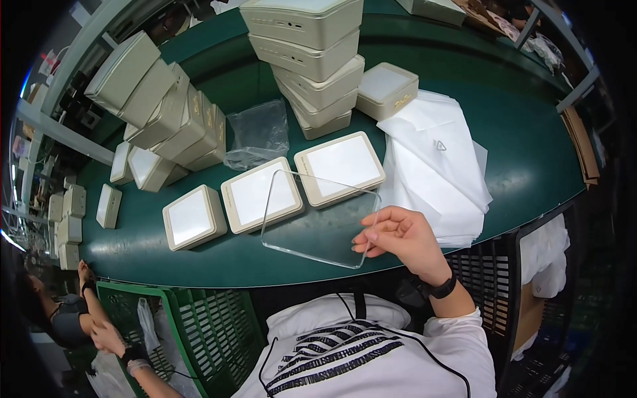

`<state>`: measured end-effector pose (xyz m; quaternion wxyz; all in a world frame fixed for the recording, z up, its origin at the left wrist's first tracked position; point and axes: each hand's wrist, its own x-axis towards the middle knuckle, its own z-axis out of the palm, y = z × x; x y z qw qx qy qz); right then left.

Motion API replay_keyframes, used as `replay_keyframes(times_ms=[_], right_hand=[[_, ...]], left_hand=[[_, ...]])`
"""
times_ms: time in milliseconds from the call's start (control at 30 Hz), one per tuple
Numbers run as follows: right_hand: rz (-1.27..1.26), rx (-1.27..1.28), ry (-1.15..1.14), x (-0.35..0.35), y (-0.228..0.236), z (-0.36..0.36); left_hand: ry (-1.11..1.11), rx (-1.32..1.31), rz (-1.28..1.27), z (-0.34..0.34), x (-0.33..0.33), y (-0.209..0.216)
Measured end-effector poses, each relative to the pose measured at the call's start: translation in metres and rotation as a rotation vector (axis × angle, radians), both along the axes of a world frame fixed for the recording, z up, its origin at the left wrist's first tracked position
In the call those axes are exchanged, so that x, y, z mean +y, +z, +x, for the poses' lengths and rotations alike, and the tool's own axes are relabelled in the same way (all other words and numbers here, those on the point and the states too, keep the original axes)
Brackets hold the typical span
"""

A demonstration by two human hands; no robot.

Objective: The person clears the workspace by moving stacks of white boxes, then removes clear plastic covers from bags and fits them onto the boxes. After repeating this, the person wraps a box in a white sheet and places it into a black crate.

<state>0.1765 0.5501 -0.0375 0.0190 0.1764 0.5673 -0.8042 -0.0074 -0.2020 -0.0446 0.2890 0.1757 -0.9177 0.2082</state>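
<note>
My right hand (401, 242) pinches the right edge of a clear plastic cover (312, 222), a thin see-through rectangle with rounded corners and a raised rim. The cover is tilted above the front of the green table, and boxes show through it. Behind it, three cream boxes with white top panels lie in a row: a left box (191, 219), a middle box (262, 194) and a right box (340, 166). Far to the lower left, my left hand (108, 338) is beside the green crate, its fingers loosely apart and nothing visible in them.
Tall stacks of cream boxes stand at the back left (166, 123) and back centre (308, 60). White sheet bags (434, 169) lie at right, a crumpled clear bag (259, 132) between the stacks. A green crate (215, 325) and a black crate (488, 278) flank me. Another person (46, 308) is at left.
</note>
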Motion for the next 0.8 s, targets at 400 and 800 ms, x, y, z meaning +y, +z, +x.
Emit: replay_keyframes(times_ms=[400,800], right_hand=[[-0.004,-0.004,0.081,-0.004,0.038,0.021],[-0.019,-0.012,0.063,-0.005,0.036,0.013]], left_hand=[[-0.988,-1.511,2.418,0.010,0.517,0.067],[-0.959,-1.271,2.397,0.008,0.533,0.037]])
